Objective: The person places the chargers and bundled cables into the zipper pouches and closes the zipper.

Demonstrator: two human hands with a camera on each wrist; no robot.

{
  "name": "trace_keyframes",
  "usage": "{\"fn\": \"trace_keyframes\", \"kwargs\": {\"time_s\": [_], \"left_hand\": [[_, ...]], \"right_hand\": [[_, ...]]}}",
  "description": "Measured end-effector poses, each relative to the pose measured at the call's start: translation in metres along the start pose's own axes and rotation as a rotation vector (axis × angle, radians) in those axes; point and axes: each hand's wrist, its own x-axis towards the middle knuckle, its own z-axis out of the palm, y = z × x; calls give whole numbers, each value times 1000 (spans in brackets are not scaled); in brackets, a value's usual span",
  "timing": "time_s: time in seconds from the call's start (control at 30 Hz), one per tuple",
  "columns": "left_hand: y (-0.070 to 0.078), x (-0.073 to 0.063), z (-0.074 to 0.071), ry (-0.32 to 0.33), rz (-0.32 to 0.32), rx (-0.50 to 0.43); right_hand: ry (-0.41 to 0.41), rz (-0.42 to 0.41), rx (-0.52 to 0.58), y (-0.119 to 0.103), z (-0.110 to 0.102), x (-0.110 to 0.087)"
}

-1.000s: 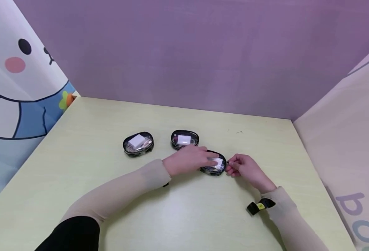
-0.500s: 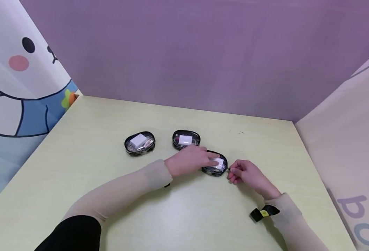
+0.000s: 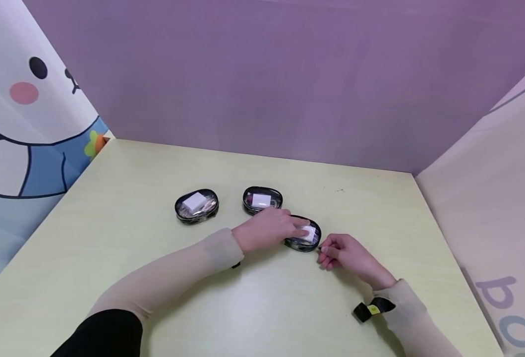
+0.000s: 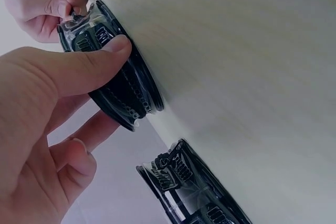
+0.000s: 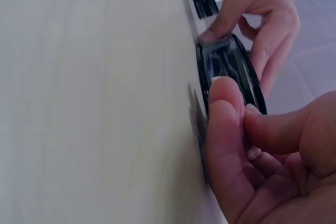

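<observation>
A small oval pouch [image 3: 304, 246] with black edging and a clear top, a white card showing inside, lies on the table. My left hand [image 3: 266, 229] grips it, fingers over the top; in the left wrist view the thumb [image 4: 105, 59] presses its zipped side. At the pouch's right end my right hand [image 3: 344, 255] pinches a small dark zipper pull [image 4: 77, 12] between thumb and forefinger, the other fingers curled. In the right wrist view these fingers hide the near end of the pouch.
Two similar pouches stand on the table [image 3: 253, 302]: one [image 3: 262, 198] just behind my left hand, one [image 3: 197, 206] farther left. A purple panel [image 3: 253, 84] closes the back, with printed panels at both sides.
My right hand has moved around the pouch's right end toward its near side, still pinching the pull. The left hand keeps its grip, and the other pouches stay put.
</observation>
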Motion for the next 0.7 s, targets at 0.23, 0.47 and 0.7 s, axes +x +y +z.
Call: {"fn": "trace_keyframes", "kwargs": {"time_s": [0.23, 0.47, 0.7], "left_hand": [[0, -1, 1, 2, -10, -6], [1, -1, 1, 11, -17, -20], [3, 0, 2, 2, -26, 19]], "right_hand": [[-55, -10, 38, -2, 11, 2], [-23, 19, 97, -2, 17, 1], [-33, 21, 122, 0, 16, 0]]}}
